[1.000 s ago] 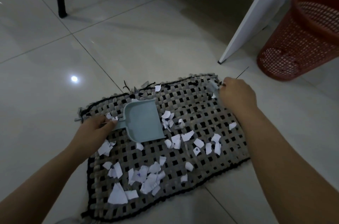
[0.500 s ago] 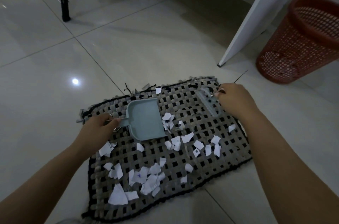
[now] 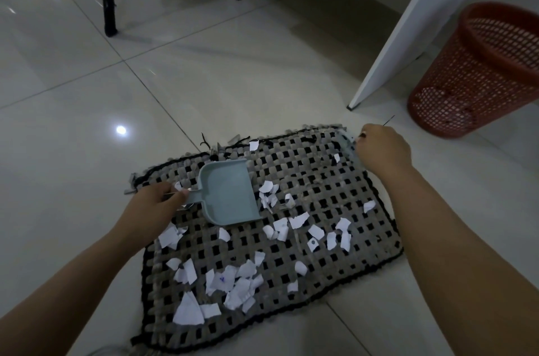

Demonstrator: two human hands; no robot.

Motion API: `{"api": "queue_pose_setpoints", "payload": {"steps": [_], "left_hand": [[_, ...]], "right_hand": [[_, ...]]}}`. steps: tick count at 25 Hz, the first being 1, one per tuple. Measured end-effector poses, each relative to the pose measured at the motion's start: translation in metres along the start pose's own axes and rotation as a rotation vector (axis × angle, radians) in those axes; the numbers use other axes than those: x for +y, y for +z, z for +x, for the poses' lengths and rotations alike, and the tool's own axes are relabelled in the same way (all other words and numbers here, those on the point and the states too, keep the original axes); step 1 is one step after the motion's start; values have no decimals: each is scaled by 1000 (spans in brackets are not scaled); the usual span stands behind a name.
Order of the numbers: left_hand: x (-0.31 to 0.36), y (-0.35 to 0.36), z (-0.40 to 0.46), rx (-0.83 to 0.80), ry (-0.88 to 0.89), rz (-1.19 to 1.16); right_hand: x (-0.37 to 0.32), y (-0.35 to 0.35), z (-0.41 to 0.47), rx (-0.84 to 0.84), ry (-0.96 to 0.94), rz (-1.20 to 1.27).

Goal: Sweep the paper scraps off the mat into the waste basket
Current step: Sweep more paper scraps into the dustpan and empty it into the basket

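Head view: woven grey-and-black mat [image 3: 318,189] lies flat on glossy white tile floor [image 3: 87,110], filling the centre and lower middle of the frame. Left hand [image 3: 151,207] at 9 o'clock of the mat, fingers clenched around the short handle of a pale blue dustpan [image 3: 230,192]; pan rests on the mat, open mouth facing 4 o'clock toward the scraps. Right hand [image 3: 382,151] at the mat's 1 o'clock corner, closed on a pale blue brush [image 3: 348,145]; only a sliver of the brush shows past the knuckles, bristles hidden. White paper scraps [image 3: 233,282] scattered over the mat: a dense cluster at 6 o'clock near the front edge, a looser band from the pan's mouth out toward 3 o'clock, a few by the left wrist, one scrap at 12 o'clock on the far edge. No scraps visible inside the pan. Red mesh waste basket [image 3: 481,70] stands upright on the floor at 2 o'clock, well apart from the mat, just right of a slanted white furniture leg [image 3: 408,35]. Dark chair leg [image 3: 109,5] at 11 o'clock, far back. Both bare forearms enter from the bottom corners
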State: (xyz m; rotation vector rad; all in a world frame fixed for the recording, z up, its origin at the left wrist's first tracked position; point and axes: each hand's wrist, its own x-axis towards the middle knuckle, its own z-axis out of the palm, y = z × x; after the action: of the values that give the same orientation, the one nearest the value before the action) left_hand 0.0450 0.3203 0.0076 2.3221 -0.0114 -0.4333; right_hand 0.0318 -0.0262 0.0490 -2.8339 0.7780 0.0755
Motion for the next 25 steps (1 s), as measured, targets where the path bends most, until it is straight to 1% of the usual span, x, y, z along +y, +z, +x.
{"api": "queue_pose_setpoints", "payload": {"steps": [1,3,5,6,8,10,11,13,15,17,19,20,22,24,25], "left_hand": [[1,1,0,2,7,8],[4,4,1,5,14,16],[7,7,2,-1,29,36],[8,8,2,-4,40,51],[8,9,2,-5,56,69],[8,10,2,-4,56,74],[8,10,2,-3,54,77],[8,10,2,-3,51,82],[7,10,2,-4,51,90],[6,8,3,0,41,79],[4,4,3,-3,29,61],[2,2,3,-5,26,59],[0,-3,3,-2,22,59],[-3,-8,1,9,19,51],[-4,-11,0,13,17,45]], "right_hand": [[-2,2,0,-19,-5,-20],[-8,13,-1,-133,-81,-19],[-6,18,-3,-173,-152,40],[-2,14,-4,-156,-157,98],[9,4,0,-61,-113,209],[14,3,5,25,-51,180],[12,6,4,14,-41,124],[0,15,-3,-86,-89,40],[-14,22,-17,-205,-195,45],[-24,20,-37,-327,-289,128],[-25,11,-54,-383,-283,266],[-21,5,-60,-359,-236,329],[-6,-8,-66,-216,-101,373],[15,-14,-70,-47,31,278],[26,-13,-74,0,90,204]]}}
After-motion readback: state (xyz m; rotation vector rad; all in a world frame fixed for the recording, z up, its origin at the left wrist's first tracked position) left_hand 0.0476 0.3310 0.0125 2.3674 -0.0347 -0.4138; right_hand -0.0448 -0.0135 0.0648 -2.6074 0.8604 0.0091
